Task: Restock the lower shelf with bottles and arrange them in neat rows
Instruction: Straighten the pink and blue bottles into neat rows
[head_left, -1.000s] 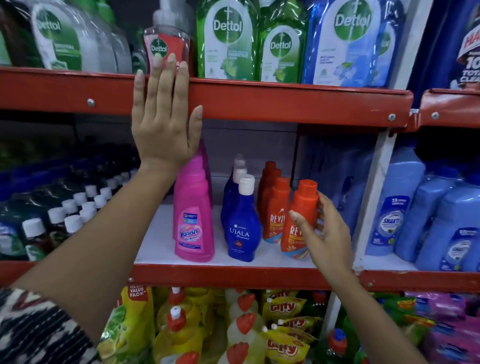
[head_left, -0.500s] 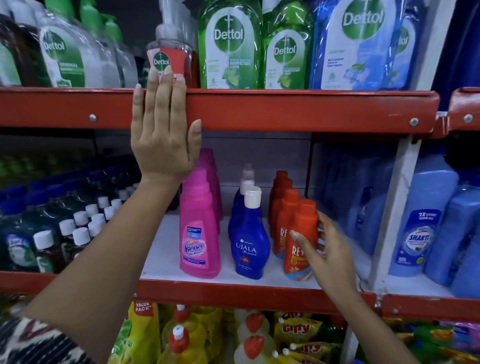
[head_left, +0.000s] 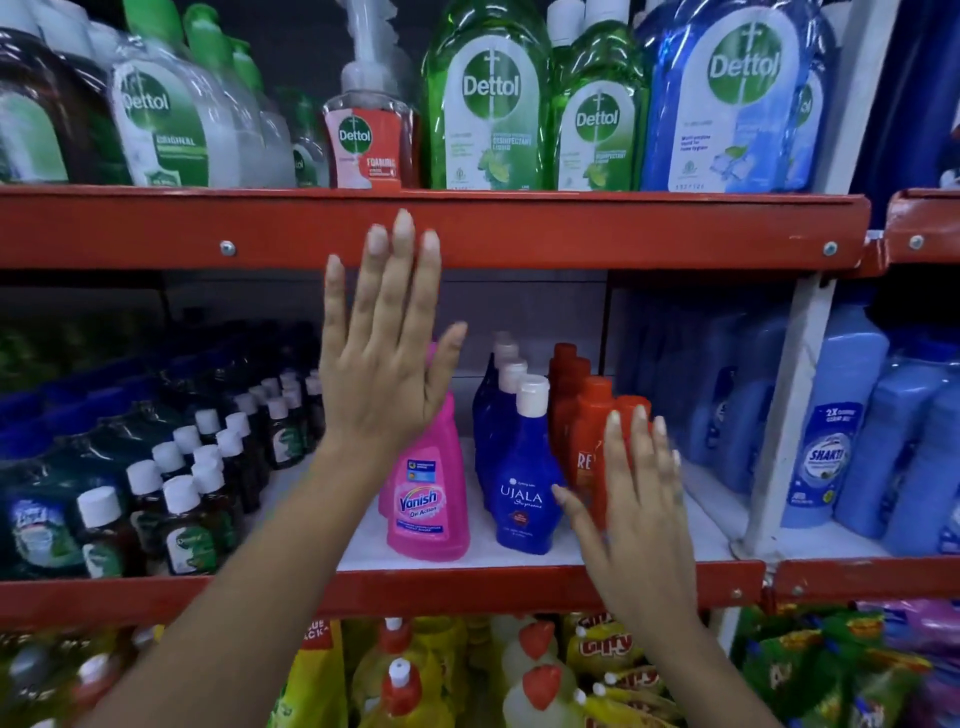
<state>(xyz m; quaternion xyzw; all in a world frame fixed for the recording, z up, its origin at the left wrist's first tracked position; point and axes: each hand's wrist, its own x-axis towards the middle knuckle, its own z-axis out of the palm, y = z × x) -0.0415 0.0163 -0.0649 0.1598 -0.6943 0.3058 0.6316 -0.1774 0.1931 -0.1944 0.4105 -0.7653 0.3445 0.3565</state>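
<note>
On the white shelf board (head_left: 519, 556) stand three rows running front to back: pink Vanish bottles (head_left: 428, 499), dark blue Ujala bottles (head_left: 522, 493) with white caps, and orange Revive bottles (head_left: 589, 441). My left hand (head_left: 382, 364) is raised in front of the pink row, fingers spread, its fingertips over the red edge of the upper shelf (head_left: 623, 228), holding nothing. In front of the foremost orange bottle hovers my right hand (head_left: 636, 493), fingers straight and apart, covering the bottle's lower part. Whether it touches the bottle I cannot tell.
Small dark bottles with white caps (head_left: 182, 478) fill the shelf's left part. Light blue detergent bottles (head_left: 852, 431) stand right of a white upright (head_left: 789, 415). Dettol bottles (head_left: 488, 104) line the upper shelf. Yellow bottles and pouches (head_left: 519, 675) sit below the red front rail (head_left: 467, 592).
My right hand has let go of the front orange bottle and opened flat before it. My left hand has slid down off the upper shelf edge. The view has moved closer.
</note>
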